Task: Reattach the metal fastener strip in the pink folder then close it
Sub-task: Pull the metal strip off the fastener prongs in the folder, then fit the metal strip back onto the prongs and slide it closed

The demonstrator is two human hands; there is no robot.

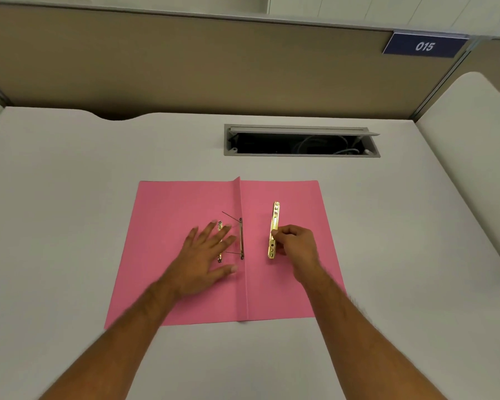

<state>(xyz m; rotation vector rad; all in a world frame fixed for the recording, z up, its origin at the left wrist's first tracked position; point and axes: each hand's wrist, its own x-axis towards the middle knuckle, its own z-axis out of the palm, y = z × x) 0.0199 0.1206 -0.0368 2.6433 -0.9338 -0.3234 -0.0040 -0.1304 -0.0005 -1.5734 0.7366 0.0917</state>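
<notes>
The pink folder (185, 203) lies open and flat on the white desk, spine fold running down its middle. My left hand (211, 255) rests spread, palm down, on the left flap, over a thin brass strip (220, 226) partly hidden beneath the fingers. Right beside the spine sits the fastener base with its two thin prongs (241, 238) bent leftward. On the right flap lies a longer brass fastener strip (275, 217); my right hand (296, 243) pinches its lower half between thumb and fingertips.
An open cable tray slot (300, 141) is set into the desk (70, 197) behind the folder. A tan partition wall (185, 67) with a blue "015" sign (425, 46) stands at the back. A white side panel (474, 140) rises on the right.
</notes>
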